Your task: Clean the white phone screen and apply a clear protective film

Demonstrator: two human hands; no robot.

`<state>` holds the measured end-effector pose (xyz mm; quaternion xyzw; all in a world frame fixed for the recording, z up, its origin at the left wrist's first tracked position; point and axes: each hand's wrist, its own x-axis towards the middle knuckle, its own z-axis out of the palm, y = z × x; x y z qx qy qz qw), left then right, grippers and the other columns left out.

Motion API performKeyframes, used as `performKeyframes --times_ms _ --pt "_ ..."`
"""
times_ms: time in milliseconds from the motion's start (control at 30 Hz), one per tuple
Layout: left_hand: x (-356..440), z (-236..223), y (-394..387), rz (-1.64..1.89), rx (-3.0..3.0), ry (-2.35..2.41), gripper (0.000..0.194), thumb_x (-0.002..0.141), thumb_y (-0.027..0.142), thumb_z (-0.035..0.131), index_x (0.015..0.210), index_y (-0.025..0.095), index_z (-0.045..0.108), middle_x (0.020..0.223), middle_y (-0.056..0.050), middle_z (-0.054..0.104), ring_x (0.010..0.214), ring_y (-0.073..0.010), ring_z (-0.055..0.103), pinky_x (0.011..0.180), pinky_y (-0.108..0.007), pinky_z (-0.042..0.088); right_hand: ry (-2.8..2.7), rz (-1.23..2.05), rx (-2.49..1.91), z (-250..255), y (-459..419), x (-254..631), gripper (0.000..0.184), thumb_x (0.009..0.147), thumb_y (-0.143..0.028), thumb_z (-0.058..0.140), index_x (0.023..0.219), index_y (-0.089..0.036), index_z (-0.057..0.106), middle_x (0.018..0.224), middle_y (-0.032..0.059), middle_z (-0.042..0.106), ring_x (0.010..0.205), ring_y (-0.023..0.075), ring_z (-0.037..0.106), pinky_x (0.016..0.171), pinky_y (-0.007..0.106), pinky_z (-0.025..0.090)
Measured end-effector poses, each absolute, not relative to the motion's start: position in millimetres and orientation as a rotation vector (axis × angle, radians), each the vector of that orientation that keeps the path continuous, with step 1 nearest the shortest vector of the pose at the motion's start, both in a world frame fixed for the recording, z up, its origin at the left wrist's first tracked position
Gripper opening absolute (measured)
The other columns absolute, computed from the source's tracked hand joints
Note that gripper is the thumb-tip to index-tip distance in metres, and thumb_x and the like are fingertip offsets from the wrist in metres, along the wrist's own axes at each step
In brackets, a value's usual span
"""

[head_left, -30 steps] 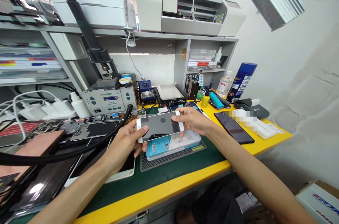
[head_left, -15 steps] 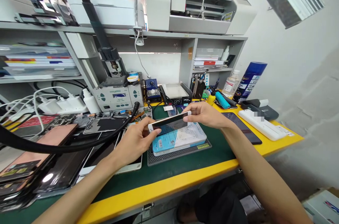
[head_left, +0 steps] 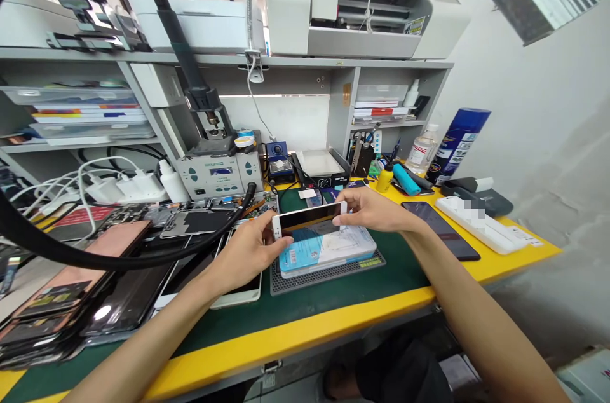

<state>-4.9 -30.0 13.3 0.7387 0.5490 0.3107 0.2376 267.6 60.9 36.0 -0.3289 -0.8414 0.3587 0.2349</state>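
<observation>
A white-framed smartphone (head_left: pixel 309 220) with a dark screen is held sideways and tilted between my two hands. My left hand (head_left: pixel 257 247) pinches its left end, thumb on the front. At the right end, my right hand (head_left: pixel 359 207) grips it between thumb and fingers. Below the phone lies a blue and white flat package (head_left: pixel 333 249) with a barcode label. That package rests on a dark grey perforated mat (head_left: pixel 319 282) on the green work surface. The phone's back is hidden from me.
Stacked phones and screens (head_left: pixel 114 288) crowd the left, under a black hose (head_left: pixel 119 262). A rework station (head_left: pixel 216 173) stands behind. To the right lie a dark tablet-like phone (head_left: pixel 441 231), a white box (head_left: pixel 481 225), a blue spray can (head_left: pixel 460 142) and a clear bottle (head_left: pixel 423 149).
The phone's screen is tipped slightly more towards me. My view has shifted a little, so the bench appears further right. Both hands keep their grip.
</observation>
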Motion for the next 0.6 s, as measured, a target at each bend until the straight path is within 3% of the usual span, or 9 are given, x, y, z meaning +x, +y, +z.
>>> performKeyframes --times_ms 200,367,600 --pt "-8.9 17.0 -30.5 0.892 1.938 1.399 0.026 0.093 0.044 0.052 0.081 0.022 0.047 0.062 0.006 0.046 0.058 -0.0129 0.048 0.055 -0.024 0.037 -2.355 0.932 -0.914 33.5 63.8 270.7 0.023 0.081 -0.037 0.070 0.084 -0.016 0.062 0.068 -0.0015 0.059 0.062 0.0134 0.052 0.055 0.024 0.037" --pt "-10.0 13.5 -28.3 0.903 1.816 1.360 0.026 0.093 0.044 0.053 0.080 0.022 0.046 0.060 0.005 0.050 0.054 -0.0115 0.050 0.048 -0.022 0.040 -2.333 0.956 -0.902 35.0 62.8 269.8 0.023 0.079 -0.038 0.071 0.083 -0.017 0.062 0.064 -0.0030 0.056 0.059 0.0123 0.049 0.054 0.024 0.037" --pt "-8.5 11.8 -24.8 0.927 1.587 1.243 0.032 0.087 0.046 0.063 0.099 0.020 0.050 0.059 0.006 0.053 0.048 -0.0119 0.050 0.042 -0.023 0.044 -2.231 1.296 -0.896 30.6 65.0 269.9 0.031 0.078 -0.039 0.074 0.094 -0.017 0.060 0.070 -0.0010 0.062 0.059 0.0135 0.053 0.049 0.024 0.043"
